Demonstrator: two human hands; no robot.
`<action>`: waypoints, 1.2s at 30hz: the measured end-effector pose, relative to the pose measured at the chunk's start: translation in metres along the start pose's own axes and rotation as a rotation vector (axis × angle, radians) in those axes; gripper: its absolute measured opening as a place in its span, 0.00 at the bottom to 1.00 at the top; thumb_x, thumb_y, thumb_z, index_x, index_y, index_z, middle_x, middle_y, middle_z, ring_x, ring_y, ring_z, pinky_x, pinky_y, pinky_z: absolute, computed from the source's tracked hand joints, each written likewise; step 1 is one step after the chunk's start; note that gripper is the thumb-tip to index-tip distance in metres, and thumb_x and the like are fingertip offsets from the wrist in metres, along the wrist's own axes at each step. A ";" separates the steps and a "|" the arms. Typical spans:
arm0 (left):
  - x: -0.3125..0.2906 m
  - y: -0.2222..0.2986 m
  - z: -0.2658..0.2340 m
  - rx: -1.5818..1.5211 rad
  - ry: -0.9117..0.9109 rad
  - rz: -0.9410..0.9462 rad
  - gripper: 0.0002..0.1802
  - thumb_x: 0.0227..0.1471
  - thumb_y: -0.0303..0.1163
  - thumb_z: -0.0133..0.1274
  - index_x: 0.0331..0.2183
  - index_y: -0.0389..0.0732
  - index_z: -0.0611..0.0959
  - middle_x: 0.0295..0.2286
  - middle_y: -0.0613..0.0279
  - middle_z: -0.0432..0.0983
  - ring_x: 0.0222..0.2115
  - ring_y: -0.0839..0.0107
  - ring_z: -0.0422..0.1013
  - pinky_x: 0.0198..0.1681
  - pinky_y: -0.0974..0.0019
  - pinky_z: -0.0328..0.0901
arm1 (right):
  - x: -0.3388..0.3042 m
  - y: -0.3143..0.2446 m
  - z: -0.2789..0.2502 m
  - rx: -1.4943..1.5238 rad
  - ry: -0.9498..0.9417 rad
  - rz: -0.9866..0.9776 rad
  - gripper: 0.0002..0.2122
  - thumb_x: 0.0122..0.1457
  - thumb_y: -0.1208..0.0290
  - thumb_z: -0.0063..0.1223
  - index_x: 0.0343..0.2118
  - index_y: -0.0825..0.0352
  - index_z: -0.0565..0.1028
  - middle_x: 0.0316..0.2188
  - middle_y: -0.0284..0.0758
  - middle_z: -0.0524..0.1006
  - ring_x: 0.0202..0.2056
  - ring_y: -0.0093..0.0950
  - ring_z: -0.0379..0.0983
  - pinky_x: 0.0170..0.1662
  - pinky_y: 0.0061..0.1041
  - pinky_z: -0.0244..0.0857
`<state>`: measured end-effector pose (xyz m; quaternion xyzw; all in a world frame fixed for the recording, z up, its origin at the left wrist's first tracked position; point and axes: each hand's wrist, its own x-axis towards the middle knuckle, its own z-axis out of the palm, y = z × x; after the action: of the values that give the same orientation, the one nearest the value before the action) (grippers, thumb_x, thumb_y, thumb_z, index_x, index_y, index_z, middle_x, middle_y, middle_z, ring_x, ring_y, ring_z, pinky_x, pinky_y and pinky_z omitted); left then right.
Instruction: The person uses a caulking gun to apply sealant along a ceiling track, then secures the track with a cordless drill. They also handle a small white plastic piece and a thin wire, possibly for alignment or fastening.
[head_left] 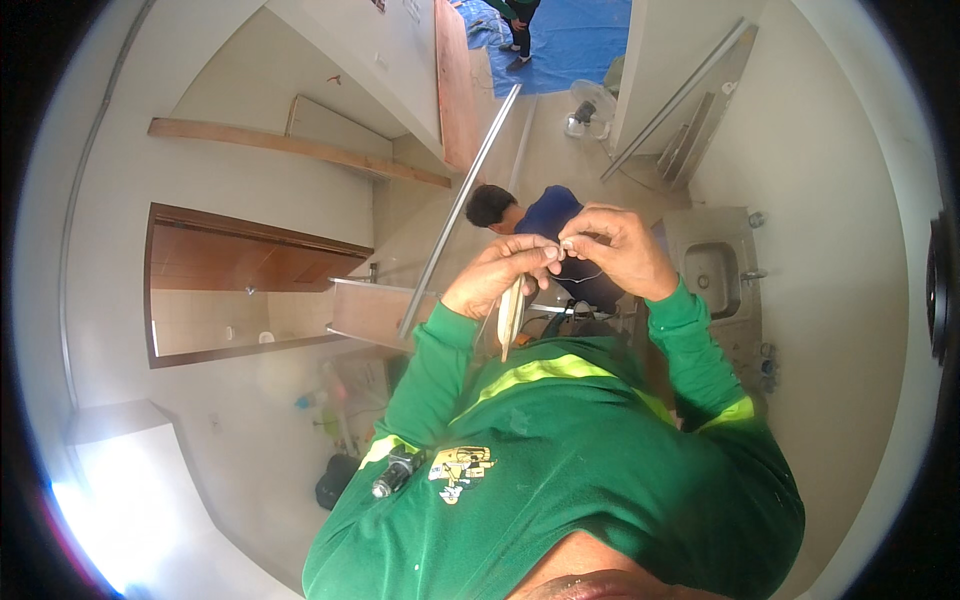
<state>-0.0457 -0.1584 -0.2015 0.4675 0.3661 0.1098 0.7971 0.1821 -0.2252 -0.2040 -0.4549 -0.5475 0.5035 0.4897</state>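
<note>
My two hands meet in front of my chest, fingertips almost touching. My left hand [507, 272] is closed, its thumb and forefinger pinched together near the right fingertips. A long, pale, tapering strip [510, 318] hangs down from under its fingers; its exact kind does not show. My right hand [622, 248] is also closed in a pinch, on something too small to make out. A thin pale line [585, 279], perhaps string or wire, shows just below the fingers. Both forearms are in green sleeves.
A person in dark blue [552, 212] crouches just beyond my hands. A long metal bar [460, 205] slants beside them. To the right is a sink [712, 280]; at the left, a wooden-framed opening [255, 290]. Someone else stands on a blue tarp [575, 45] far ahead.
</note>
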 end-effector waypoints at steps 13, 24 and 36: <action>0.005 -0.009 0.001 -0.204 0.063 -0.002 0.11 0.63 0.38 0.63 0.42 0.42 0.85 0.30 0.71 0.79 0.26 0.83 0.72 0.28 0.79 0.66 | 0.000 -0.009 -0.003 -0.283 0.013 -0.154 0.03 0.59 0.81 0.62 0.36 0.71 0.80 0.31 0.36 0.77 0.32 0.26 0.76 0.36 0.27 0.68; 0.006 -0.006 0.011 -0.038 0.091 0.078 0.11 0.66 0.38 0.59 0.46 0.44 0.83 0.39 0.70 0.81 0.31 0.77 0.79 0.30 0.76 0.65 | 0.001 -0.014 0.001 -0.445 0.059 -0.175 0.06 0.58 0.75 0.64 0.31 0.70 0.77 0.27 0.37 0.75 0.25 0.33 0.73 0.31 0.33 0.68; 0.013 -0.016 0.017 -0.031 0.124 0.138 0.08 0.67 0.34 0.56 0.43 0.41 0.81 0.36 0.69 0.80 0.27 0.81 0.74 0.28 0.76 0.65 | -0.006 -0.010 0.006 -0.573 0.085 -0.215 0.05 0.59 0.74 0.62 0.34 0.67 0.77 0.31 0.38 0.76 0.32 0.44 0.76 0.35 0.40 0.70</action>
<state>-0.0274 -0.1710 -0.2160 0.4714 0.3799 0.1990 0.7706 0.1769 -0.2327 -0.1945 -0.5348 -0.6910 0.2545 0.4144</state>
